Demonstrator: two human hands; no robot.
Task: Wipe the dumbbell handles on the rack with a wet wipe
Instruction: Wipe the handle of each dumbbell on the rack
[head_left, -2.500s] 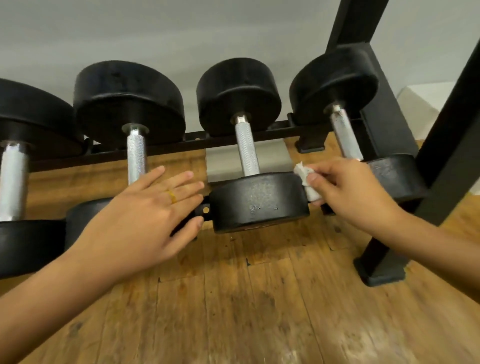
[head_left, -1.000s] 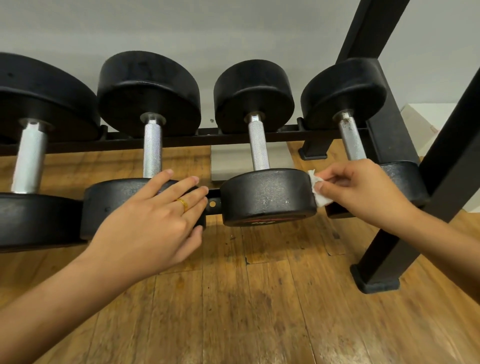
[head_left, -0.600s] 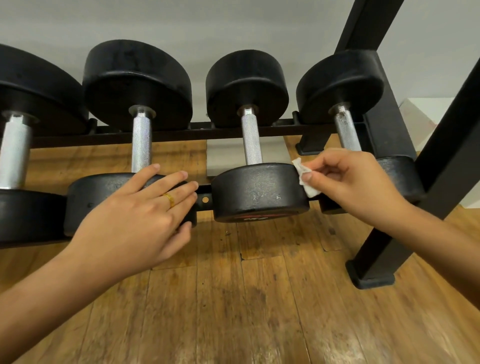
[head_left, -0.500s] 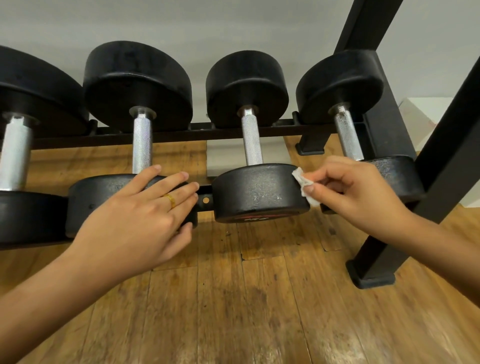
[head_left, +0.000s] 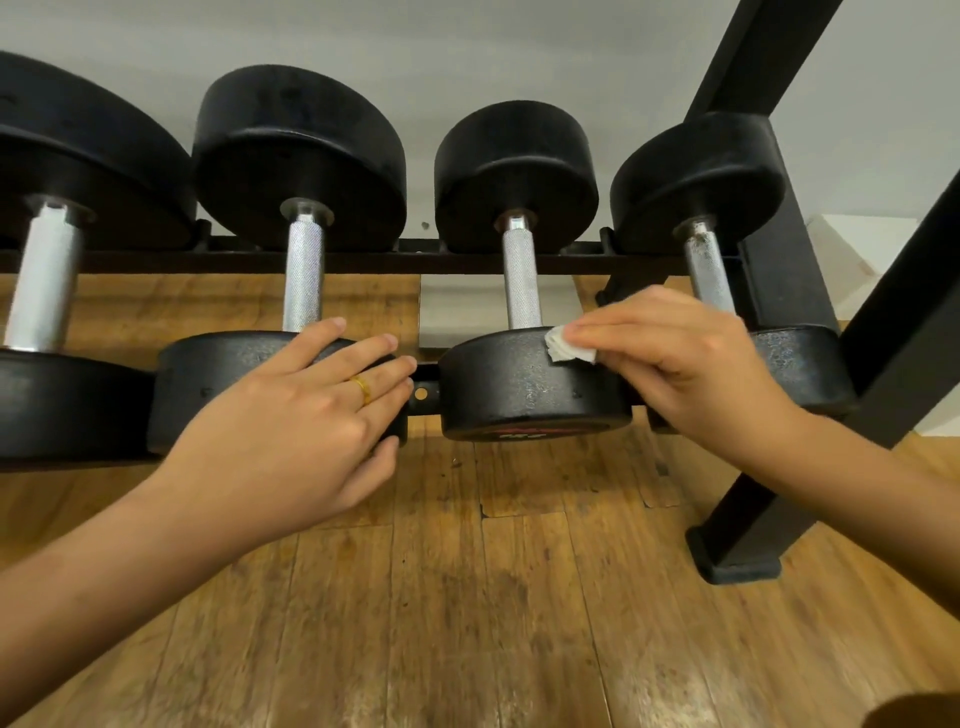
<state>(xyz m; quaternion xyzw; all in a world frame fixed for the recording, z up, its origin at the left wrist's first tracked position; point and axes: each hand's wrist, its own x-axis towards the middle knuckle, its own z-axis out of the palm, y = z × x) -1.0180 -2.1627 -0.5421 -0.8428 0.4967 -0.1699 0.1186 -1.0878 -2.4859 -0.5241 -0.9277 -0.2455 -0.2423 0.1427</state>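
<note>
Four dumbbells (head_left: 519, 384) racked side by side ahead of the hands, knurled steel handles (head_left: 522, 280) running away between black heads. Left hand (head_left: 291, 415) laid flat with fingers straight on the near head just left of the wipe's dumbbell, holding nothing. Right hand (head_left: 691, 364) pinching a small crumpled wet wipe (head_left: 569, 351) between thumb and fingertips, pressed on top of the near head right at the foot of the handle directly beyond it. Probably about to start up that bar. Expect the wipe to be limp, light and slick, apt to bunch or snag on rough knurling; best wrapped round the bar, gripped through, then slid along its length. Expect the dumbbells to be heavy and rigid, cradled on the black rack (head_left: 363, 260); no need to lift, only to brace against any slight rolling with the flat palm. Take hold at mid-bar, not at the heads. Wooden floor (head_left: 467, 597) beneath both forearms.
</note>
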